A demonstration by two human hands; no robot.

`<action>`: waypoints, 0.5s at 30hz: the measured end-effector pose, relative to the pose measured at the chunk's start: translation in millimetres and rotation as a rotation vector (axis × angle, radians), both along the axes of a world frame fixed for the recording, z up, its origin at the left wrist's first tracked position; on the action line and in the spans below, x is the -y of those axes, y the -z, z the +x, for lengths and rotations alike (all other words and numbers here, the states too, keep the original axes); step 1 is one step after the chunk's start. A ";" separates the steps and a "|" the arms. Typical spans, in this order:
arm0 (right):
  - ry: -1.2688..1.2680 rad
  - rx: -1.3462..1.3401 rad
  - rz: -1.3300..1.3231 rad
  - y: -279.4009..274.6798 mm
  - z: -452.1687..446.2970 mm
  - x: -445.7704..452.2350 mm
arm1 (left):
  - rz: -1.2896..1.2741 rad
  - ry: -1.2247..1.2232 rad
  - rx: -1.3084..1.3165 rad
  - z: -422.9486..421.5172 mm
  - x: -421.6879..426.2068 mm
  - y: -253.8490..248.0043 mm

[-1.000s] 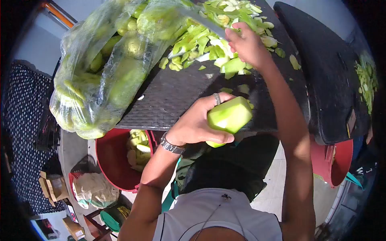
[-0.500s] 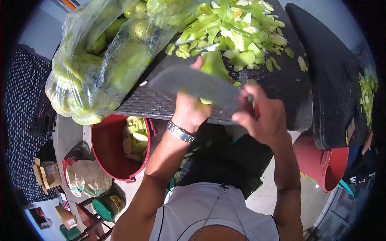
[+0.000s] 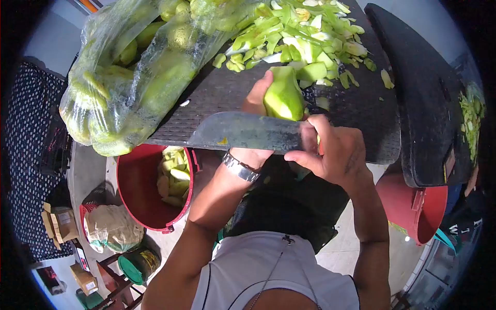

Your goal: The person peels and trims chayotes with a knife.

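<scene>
A light green fruit (image 3: 284,98), tapered and partly peeled, is in my left hand (image 3: 256,97), with the thumb along its side. The wrist wears a metal watch. My right hand (image 3: 338,150) is closed round the grip of a broad knife (image 3: 243,130). The blade points left, across the near end of the fruit and in front of my left palm, hiding part of that hand. Whether the edge touches the fruit, I cannot tell. Green and whitish peelings (image 3: 310,46) are heaped just beyond the fruit on the dark woven tabletop (image 3: 356,116).
A clear plastic bag (image 3: 150,82) of green fruits covers the table's left. Below its edge stands a red bucket (image 3: 135,188) with pale pieces (image 3: 175,175) inside. Another red bucket (image 3: 408,206) is at right, under a second dark table (image 3: 423,93). A sack (image 3: 113,227) sits at lower left.
The knife was blurred and tilted over the fruit; it now lies nearly level and nearer my body. More of the fruit shows, its rounded green end turned towards me.
</scene>
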State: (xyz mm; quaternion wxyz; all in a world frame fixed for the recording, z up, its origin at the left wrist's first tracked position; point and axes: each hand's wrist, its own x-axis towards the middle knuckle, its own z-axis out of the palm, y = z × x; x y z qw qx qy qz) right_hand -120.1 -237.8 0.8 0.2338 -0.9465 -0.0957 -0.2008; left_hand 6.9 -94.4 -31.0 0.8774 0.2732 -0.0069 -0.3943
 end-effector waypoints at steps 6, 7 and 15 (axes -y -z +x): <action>0.040 -0.040 0.027 3.6 7.2 18.2 | 0.076 -0.092 0.022 -1.2 -1.6 0.9; 0.046 -0.068 0.052 4.6 9.0 22.4 | 0.069 -0.107 0.035 0.2 -3.6 0.6; 0.056 -0.101 0.063 10.3 14.0 25.2 | 0.035 -0.147 0.030 8.5 -7.0 4.6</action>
